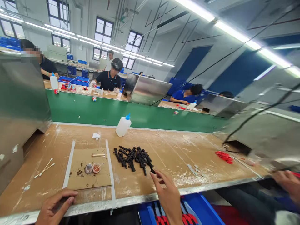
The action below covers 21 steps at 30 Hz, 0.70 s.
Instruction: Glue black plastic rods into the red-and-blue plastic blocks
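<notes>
Black plastic parts (133,157) lie heaped on the brown table (178,156), just beyond the right hand (167,195) and slightly to its left, most with their long axes running near to far. That hand is the nearer one, fingers (155,179) loosely spread and reaching forward, holding nothing. The left hand (55,207) rests empty on the near edge, fingers curled, well to the left.

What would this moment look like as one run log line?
left hand: resting on table edge | right hand: open, reaching black parts pile
</notes>
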Each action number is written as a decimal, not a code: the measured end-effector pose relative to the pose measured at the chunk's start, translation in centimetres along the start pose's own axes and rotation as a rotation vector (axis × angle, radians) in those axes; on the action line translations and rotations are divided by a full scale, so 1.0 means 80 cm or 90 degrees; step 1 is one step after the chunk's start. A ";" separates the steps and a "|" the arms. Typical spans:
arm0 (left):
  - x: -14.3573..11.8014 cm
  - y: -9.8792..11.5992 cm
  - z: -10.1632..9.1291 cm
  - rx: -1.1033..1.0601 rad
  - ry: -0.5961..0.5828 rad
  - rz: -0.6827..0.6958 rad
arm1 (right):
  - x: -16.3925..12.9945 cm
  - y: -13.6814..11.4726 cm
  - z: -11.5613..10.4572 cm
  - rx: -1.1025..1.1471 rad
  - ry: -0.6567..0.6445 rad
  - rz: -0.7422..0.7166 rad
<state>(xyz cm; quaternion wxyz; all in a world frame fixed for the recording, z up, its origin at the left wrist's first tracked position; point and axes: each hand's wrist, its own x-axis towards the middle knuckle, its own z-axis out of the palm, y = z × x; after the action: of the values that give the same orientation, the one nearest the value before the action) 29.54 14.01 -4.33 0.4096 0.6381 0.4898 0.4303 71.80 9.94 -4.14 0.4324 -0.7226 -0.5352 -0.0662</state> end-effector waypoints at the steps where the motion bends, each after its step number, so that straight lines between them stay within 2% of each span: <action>1: -0.003 0.003 0.002 0.008 -0.002 0.004 | -0.009 -0.016 -0.001 0.012 0.000 -0.020; 4: -0.012 0.019 0.014 0.005 0.005 0.002 | -0.034 -0.062 0.009 0.064 -0.031 -0.180; 9: -0.017 0.044 0.036 -0.078 -0.039 0.004 | -0.060 -0.128 0.050 0.172 -0.135 -0.455; 11: -0.017 0.046 0.038 -0.044 -0.082 0.012 | -0.065 -0.154 0.061 0.185 -0.158 -0.518; 13: -0.017 0.043 0.036 -0.001 -0.098 0.029 | -0.067 -0.175 0.067 0.204 -0.179 -0.542; 15: -0.015 0.036 0.034 0.028 -0.091 0.063 | -0.066 -0.188 0.071 0.248 -0.212 -0.516; 17: -0.013 0.026 0.032 0.060 -0.067 0.107 | -0.062 -0.190 0.077 0.297 -0.247 -0.417; 21: -0.008 0.011 0.030 0.156 -0.039 0.185 | -0.049 -0.176 0.104 0.309 -0.230 -0.049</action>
<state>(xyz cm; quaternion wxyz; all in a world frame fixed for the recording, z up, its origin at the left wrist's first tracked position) 31.97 12.98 -4.29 0.2770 0.7601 0.4285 0.4024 55.43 13.70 -3.69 0.4875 -0.5775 -0.6305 0.1769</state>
